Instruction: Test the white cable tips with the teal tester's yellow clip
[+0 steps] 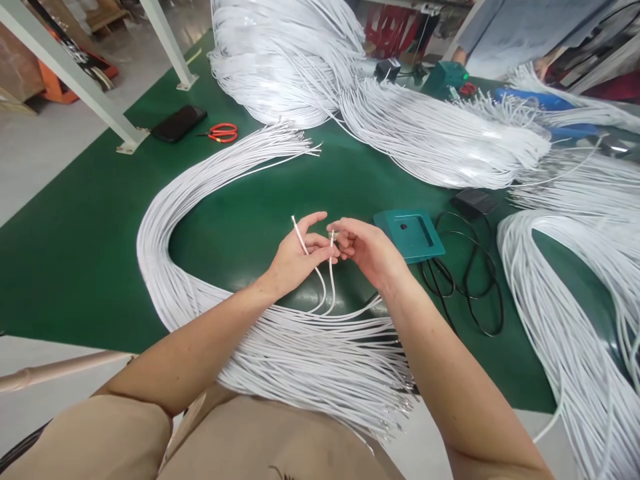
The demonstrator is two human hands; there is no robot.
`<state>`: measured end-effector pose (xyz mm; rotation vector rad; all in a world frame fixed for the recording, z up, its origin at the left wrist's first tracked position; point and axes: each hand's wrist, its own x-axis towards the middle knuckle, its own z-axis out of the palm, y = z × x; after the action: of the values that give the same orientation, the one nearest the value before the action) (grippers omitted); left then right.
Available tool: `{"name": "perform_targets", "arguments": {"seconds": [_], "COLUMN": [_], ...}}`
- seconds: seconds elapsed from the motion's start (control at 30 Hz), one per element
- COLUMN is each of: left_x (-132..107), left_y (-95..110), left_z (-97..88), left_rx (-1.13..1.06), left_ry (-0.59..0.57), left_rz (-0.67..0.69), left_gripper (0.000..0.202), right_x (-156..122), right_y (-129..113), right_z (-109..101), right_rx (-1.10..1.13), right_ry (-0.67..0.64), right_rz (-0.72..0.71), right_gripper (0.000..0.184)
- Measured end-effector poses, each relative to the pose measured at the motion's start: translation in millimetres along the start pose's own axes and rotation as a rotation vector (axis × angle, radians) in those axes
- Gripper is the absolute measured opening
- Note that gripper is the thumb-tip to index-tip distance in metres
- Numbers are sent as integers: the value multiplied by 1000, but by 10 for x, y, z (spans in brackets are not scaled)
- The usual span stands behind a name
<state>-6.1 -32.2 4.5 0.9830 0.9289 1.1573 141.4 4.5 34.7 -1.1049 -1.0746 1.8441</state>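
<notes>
Two white cables cross my left hand [295, 260]. Its thumb and fingers pinch one white cable [331, 270] near the end, while another white cable [316, 267] passes between thumb and forefinger with its tip sticking up. My right hand [367, 247] meets it from the right, fingertips closed around the small tip of the pinched cable; fingers partly hide that tip. Below both hands lies a long curved bundle of white cables [155, 247], its near ends spread out by my lap and its far ends bunched at the back.
A teal tray-like device [407, 250] sits to the right, beside a black cord [493, 293]. Red-handled scissors [223, 133] and a black phone [179, 123] lie at back left. More cable bundles [445, 133] cover the back and right. Another person's sleeve [530, 33] appears at upper right.
</notes>
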Motion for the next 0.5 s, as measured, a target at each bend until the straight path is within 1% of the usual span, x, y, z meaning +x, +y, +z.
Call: {"name": "perform_targets", "arguments": {"seconds": [0.1, 0.17, 0.23, 0.33, 0.43, 0.5], "left_x": [2, 1, -4, -18, -29, -30], "left_y": [-25, -43, -50, -34, -8, -1], "left_z": [-6, -9, -8, 2, 16, 22], "left_rx": [5, 6, -2, -26, -37, -38], "left_ry": [-31, -56, -61, -60, -65, -57], "left_rz": [4, 13, 23, 16, -9, -16], "left_gripper": [75, 76, 76, 74, 74, 73], "right_x": [51, 76, 83, 61, 15, -16], "right_y": [-78, -99, -94, -60, -20, 1], "right_z": [23, 44, 48, 8, -49, -72], "right_rx": [-105, -169, -183, -99, -1, 22], "right_ry": [-1, -23, -70, -129, -139, -142], "right_rz": [-1, 39, 84, 129, 163, 166], "right_gripper": [39, 41, 39, 38, 38, 36]}}
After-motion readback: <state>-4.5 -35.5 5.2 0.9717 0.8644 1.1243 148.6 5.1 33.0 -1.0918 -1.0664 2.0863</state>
